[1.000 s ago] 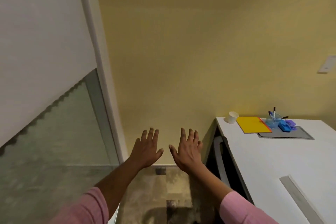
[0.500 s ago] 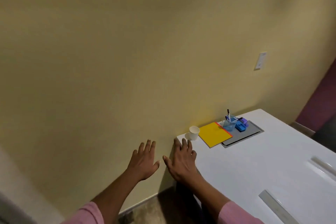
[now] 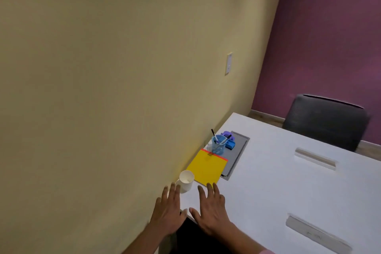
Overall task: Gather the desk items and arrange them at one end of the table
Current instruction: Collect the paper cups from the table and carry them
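White rectangular surface (image 3: 278, 181), occupying the frame from 3 to 6 o'clock, its long edge against the yellow wall (image 3: 103, 68). Dark fabric-backed chair (image 3: 323, 121) at 2 o'clock, at the far side. Grey recessed cable-tray lid (image 3: 237, 156) near the wall, carrying the smaller stationery. Flat yellow notepad with a red top strip (image 3: 207, 167), just beside the lid on its 7 o'clock side. Left hand (image 3: 168, 211) and right hand (image 3: 212, 212), at 6 o'clock: both empty, palms down, fingers spread wide, side by side at the near corner; whether they rest on the surface cannot be told. Translucent blue cup holding pens (image 3: 218, 146), upright at the notepad's far edge. White paper cup (image 3: 186, 180), upright at the corner, just ahead of the left fingertips. Blue and purple small desk tools (image 3: 229, 140), behind the pen cup; too small to identify. The items already sit clustered in a line along the wall at this end, which suggests the arrangement is largely done.
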Tool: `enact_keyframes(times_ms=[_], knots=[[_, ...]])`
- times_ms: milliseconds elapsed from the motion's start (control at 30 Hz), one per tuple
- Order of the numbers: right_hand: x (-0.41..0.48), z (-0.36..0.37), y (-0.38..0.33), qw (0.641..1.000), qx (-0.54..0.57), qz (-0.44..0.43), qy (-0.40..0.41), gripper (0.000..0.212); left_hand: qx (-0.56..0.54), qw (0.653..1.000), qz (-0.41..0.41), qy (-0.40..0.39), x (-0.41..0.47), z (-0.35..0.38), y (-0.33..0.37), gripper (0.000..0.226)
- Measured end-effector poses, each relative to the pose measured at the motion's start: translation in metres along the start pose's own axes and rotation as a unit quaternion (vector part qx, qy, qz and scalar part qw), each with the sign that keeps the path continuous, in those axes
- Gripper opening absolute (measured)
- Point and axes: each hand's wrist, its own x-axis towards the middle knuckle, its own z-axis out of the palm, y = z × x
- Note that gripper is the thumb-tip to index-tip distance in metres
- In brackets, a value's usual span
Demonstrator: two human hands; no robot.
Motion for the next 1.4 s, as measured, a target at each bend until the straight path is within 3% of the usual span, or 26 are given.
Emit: enact_keyframes(times_ms=[267,500,800,967,1133,1400], knots=[[0.047,0.011,0.014,0.996,-0.004,0.082,-0.027,0.081,0.001,0.997,0.062,-0.042,0.072,0.006,-0.006,0.080],[0.104,0.033,0.027,0.994,0.019,0.101,-0.038,0.076,-0.019,0.996,0.047,-0.069,0.119,0.024,-0.012,0.079],[0.174,0.060,0.024,0.996,0.004,0.084,-0.038,0.052,-0.048,0.994,0.024,-0.094,0.159,0.050,-0.030,0.087],[0.196,0.075,0.019,0.993,0.015,0.107,-0.038,0.041,-0.102,0.993,0.012,-0.054,0.171,0.061,-0.026,0.090],[0.212,0.083,0.017,0.990,0.025,0.137,-0.036,0.023,-0.116,0.991,-0.007,-0.065,0.188,0.065,-0.031,0.085],[0.224,0.090,0.016,0.982,0.051,0.175,-0.044,0.014,-0.148,0.985,-0.003,-0.083,0.199,0.072,-0.035,0.078]])
